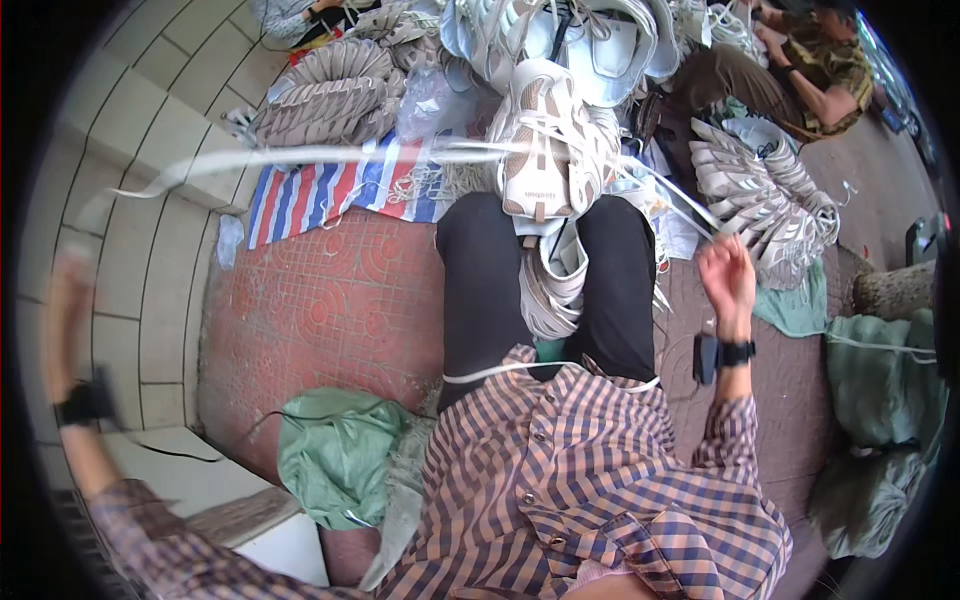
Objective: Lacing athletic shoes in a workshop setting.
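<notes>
A white and tan sneaker (pixel 540 150) rests across my knees, its toe pointing away from me. White laces are threaded through its upper part. On the right, my right hand (pixel 727 272) is closed in a fist, and a taut shoelace (pixel 675 192) runs to it from the sneaker. Far out to the left, my left hand (pixel 72 280) is raised and smeared by motion, so its fingers cannot be made out. A long blurred lace (pixel 290 155) stretches from the sneaker toward that hand, its end curling near the wall.
Stacked sneakers (pixel 330 95) lie at the far left, more (pixel 765 200) at the right. Between my legs are further shoe parts (pixel 555 285). A striped sheet (pixel 315 195) holds loose laces. Green sacks (pixel 345 455) lie nearby. Another person (pixel 800 80) sits at the far right.
</notes>
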A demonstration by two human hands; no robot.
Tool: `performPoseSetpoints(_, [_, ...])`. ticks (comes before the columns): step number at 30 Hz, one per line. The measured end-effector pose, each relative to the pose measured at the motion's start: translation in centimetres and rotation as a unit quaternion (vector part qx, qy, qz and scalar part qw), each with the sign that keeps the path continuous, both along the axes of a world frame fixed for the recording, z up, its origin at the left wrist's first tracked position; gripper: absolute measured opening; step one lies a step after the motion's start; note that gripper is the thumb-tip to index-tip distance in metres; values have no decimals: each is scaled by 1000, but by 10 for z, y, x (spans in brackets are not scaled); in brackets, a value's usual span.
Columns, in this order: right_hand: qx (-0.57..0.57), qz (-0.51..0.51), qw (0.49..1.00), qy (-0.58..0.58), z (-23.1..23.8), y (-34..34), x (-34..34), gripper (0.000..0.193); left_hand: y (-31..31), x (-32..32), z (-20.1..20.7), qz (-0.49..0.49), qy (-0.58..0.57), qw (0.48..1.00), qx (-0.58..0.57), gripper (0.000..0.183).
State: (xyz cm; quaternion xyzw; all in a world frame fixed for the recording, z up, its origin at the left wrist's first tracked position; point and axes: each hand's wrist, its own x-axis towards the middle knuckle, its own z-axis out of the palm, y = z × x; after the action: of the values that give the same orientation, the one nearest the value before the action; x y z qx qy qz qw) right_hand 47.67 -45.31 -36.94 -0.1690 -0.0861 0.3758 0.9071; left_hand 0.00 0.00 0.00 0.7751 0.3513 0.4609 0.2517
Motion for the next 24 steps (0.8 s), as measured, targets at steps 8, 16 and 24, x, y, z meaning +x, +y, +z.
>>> performPoseSetpoints(8, [-665, 94, 568, -476, -1, 4, -27, 29, -44, 198, -269, -205, 148, 964, -85, 20])
performPoseSetpoints(16, [-440, -110, 733, -507, 70, 151, -21, 20, -118, 312, -257, -323, 256, 876, 250, 23])
performPoseSetpoints(24, [-473, -126, 685, -539, 80, 152, -25, 31, -46, 231, -208, -400, 111, 840, -349, 23])
